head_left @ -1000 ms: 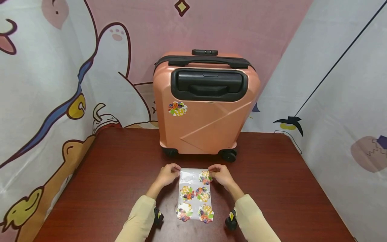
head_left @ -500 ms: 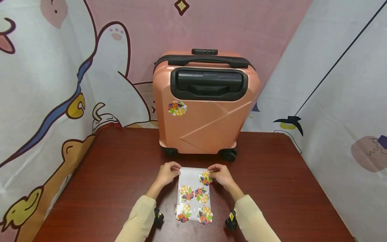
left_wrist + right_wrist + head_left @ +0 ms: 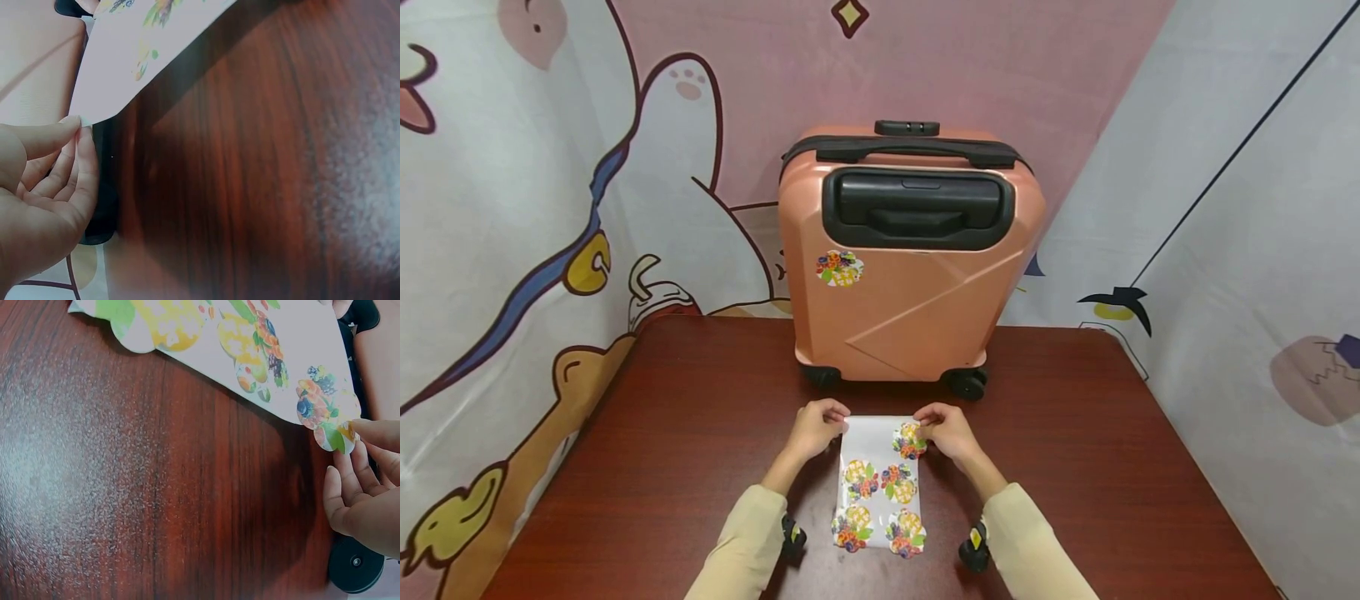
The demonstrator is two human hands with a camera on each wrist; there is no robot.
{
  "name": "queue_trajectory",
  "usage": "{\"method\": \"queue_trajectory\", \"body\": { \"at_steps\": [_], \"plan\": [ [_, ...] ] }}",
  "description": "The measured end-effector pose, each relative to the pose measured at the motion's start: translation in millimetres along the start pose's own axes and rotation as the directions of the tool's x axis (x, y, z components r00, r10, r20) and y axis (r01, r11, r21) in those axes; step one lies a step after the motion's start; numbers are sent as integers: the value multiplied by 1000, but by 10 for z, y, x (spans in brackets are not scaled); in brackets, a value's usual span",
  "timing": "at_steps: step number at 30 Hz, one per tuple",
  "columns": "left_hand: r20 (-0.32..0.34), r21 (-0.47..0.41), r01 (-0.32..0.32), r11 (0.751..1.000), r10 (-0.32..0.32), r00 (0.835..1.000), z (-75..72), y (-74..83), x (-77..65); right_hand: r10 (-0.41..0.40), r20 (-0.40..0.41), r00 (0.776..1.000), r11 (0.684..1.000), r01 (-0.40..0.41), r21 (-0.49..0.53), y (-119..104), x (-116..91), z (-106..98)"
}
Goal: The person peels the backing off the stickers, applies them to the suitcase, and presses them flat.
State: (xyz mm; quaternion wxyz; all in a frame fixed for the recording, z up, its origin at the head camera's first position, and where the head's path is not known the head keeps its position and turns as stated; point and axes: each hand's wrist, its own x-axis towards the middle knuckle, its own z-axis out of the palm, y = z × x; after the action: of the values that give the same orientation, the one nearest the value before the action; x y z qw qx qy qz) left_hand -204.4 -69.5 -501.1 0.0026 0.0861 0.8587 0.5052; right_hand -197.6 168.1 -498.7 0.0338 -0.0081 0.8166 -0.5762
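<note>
A white sticker sheet (image 3: 868, 442) printed with several fruit clusters is held up off the table in the head view. My left hand (image 3: 817, 430) pinches its far left corner between thumb and forefinger, as the left wrist view also shows. On the far right corner, my right hand (image 3: 946, 430) pinches the sheet at a fruit sticker (image 3: 324, 403). The upper left part of the sheet is bare. Behind it stands an upright salmon-pink suitcase (image 3: 910, 308), bearing one round fruit sticker (image 3: 839, 268) on its left side.
The suitcase rests on black wheels (image 3: 967, 384) at the back of the dark red-brown table (image 3: 1075, 467). A cartoon-patterned cloth (image 3: 970, 67) hangs behind and around the table. Black wrist devices (image 3: 974, 547) sit under both cuffs.
The sheet's near edge has swung slightly to the left and toward me, and its surface looks smoother. Both hands keep hold of the same corners, almost unmoved.
</note>
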Motion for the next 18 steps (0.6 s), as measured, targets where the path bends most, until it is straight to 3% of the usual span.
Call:
{"method": "queue_trajectory", "body": {
  "at_steps": [10, 18],
  "plan": [
    [5, -25, 3, 1000, -3, 1000, -7, 42, -1, 41, 8, 999, 999, -41, 18, -43, -16, -16],
    [-3, -23, -16, 1000, 16, 1000, -25, 87, -6, -9, 32, 999, 1000, 9, 21, -363, -165, -65]
  ]
}}
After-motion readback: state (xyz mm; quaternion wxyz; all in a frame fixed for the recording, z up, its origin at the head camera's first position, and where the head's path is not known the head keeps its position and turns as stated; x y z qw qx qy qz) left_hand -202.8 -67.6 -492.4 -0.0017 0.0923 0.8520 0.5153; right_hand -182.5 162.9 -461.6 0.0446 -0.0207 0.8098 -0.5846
